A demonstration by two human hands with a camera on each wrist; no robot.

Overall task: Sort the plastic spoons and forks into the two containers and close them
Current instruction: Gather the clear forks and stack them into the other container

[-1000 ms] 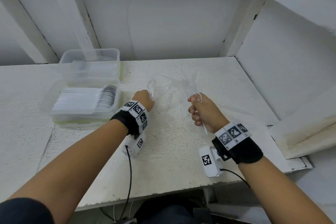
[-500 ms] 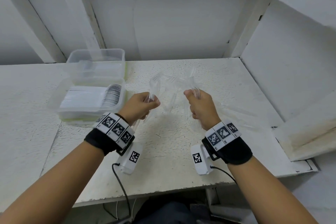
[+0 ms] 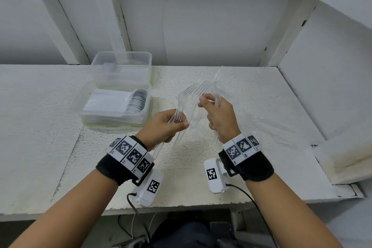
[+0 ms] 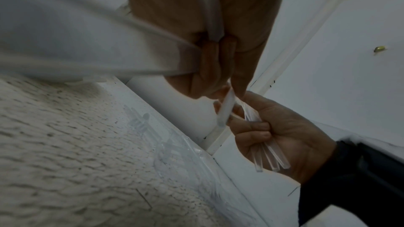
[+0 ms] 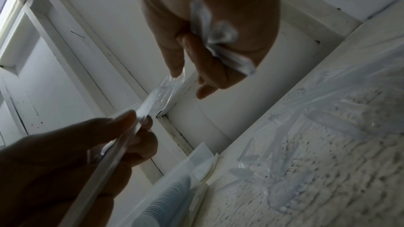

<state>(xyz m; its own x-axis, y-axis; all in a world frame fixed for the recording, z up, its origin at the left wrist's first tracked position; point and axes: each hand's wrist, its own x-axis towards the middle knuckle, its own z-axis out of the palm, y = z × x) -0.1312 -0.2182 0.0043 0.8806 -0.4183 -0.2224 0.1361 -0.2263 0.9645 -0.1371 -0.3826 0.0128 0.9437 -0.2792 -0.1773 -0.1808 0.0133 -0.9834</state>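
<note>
Both hands are raised over the white table (image 3: 201, 167), each gripping clear plastic forks. My left hand (image 3: 177, 125) holds a few forks (image 3: 179, 109) by their handles, tines pointing up and away. My right hand (image 3: 207, 102) holds several more forks (image 3: 201, 88), fanned out, tines toward the left hand's forks. The right wrist view shows the left-hand forks (image 5: 161, 92) reaching up to my right fingers (image 5: 177, 68). The near container (image 3: 112, 121) holds a packed row of spoons (image 3: 136, 99). The far container (image 3: 122, 62) stands open behind it.
Loose clear cutlery (image 3: 269, 127) lies on the table to the right of my hands, also seen as loose cutlery (image 5: 284, 179) in the right wrist view. White walls and beams close the back and right. A raised white ledge (image 3: 346, 159) sits at the right.
Both hands have lifted off the table and drawn back toward me. The left hand now holds its forks upright close to the right hand's bundle.
</note>
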